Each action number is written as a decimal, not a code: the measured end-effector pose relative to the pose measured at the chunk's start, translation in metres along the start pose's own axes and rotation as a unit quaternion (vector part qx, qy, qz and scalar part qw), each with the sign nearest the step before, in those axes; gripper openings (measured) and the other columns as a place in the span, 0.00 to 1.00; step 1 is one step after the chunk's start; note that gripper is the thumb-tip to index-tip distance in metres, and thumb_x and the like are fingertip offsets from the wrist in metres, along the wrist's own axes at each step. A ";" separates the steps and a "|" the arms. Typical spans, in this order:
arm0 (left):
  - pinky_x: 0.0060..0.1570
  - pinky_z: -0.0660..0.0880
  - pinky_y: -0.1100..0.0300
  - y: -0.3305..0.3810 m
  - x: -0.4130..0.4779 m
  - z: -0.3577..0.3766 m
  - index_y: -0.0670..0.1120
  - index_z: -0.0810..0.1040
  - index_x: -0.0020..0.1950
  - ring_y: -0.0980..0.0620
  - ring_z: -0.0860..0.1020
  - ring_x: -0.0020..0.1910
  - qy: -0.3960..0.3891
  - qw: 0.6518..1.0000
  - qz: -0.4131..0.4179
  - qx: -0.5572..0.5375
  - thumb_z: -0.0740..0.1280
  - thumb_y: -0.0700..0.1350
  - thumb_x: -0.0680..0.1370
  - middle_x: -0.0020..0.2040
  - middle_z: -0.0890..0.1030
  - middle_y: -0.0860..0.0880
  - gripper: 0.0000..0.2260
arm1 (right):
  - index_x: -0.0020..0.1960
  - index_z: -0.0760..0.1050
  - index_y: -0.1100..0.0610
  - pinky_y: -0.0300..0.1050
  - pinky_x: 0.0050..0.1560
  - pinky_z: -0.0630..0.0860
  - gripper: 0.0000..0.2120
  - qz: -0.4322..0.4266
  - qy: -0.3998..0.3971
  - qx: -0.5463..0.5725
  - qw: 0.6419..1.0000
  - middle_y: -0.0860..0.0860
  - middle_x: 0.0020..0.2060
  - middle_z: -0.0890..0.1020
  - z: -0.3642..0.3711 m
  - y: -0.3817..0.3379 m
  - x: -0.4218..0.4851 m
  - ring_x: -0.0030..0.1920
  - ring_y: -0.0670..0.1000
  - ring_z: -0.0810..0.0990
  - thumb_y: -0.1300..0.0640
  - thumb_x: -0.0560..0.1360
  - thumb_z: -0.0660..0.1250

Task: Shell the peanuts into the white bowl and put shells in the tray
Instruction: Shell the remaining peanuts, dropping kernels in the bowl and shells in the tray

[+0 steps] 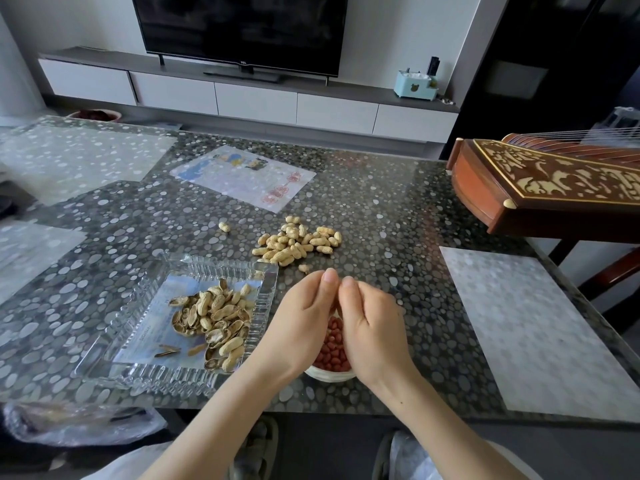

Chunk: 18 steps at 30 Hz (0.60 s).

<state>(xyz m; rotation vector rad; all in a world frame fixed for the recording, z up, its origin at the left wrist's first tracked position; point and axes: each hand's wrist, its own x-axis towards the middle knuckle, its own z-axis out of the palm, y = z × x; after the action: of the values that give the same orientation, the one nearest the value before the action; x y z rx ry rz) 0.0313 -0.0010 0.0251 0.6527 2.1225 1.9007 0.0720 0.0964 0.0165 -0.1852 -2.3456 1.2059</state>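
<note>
My left hand (301, 317) and my right hand (370, 327) meet above the white bowl (329, 375), fingers curled and thumb tips pressed together. They pinch a peanut that the fingers hide. Red-skinned kernels (332, 348) fill the bowl, most of which is covered by my hands. Left of the bowl stands the clear glass tray (114, 362) with a heap of empty shells (214, 317). A pile of unshelled peanuts (294, 242) lies on the table just beyond my hands. One loose peanut (304, 268) sits close to my fingertips and another stray one (224, 226) lies further left.
The pebble-patterned glass table (398, 216) carries a printed sheet (242, 178) at the back and a pale mat (533, 327) on the right. A wooden stringed instrument (540, 188) juts in over the right edge. A plastic bag (79, 424) lies below the front edge.
</note>
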 end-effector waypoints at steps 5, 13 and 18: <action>0.31 0.67 0.65 -0.004 0.000 0.004 0.44 0.70 0.36 0.61 0.67 0.28 0.039 0.996 0.016 0.077 0.52 0.49 0.83 0.30 0.71 0.54 0.18 | 0.27 0.65 0.51 0.39 0.30 0.63 0.23 0.075 -0.028 0.045 0.996 0.42 0.21 0.72 0.004 0.001 0.003 0.25 0.42 0.68 0.54 0.81 0.54; 0.31 0.67 0.60 -0.012 -0.001 0.009 0.38 0.71 0.38 0.51 0.71 0.31 0.068 0.988 0.034 0.138 0.50 0.48 0.83 0.34 0.76 0.43 0.20 | 0.24 0.70 0.51 0.50 0.34 0.69 0.25 0.153 -0.022 0.097 0.983 0.45 0.21 0.74 0.012 0.004 0.006 0.29 0.49 0.72 0.58 0.80 0.56; 0.32 0.67 0.61 -0.014 -0.002 0.009 0.40 0.71 0.38 0.53 0.71 0.31 0.075 0.983 0.044 0.163 0.50 0.49 0.83 0.34 0.76 0.46 0.20 | 0.37 0.77 0.62 0.56 0.44 0.77 0.19 0.173 -0.049 0.121 0.976 0.58 0.34 0.82 0.010 0.002 0.006 0.40 0.59 0.80 0.58 0.80 0.54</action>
<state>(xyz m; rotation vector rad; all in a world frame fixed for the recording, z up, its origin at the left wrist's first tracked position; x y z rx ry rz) 0.0342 0.0054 0.0098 0.6935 2.5737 1.7052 0.0616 0.0924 0.0127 -0.4764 -2.2851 1.6888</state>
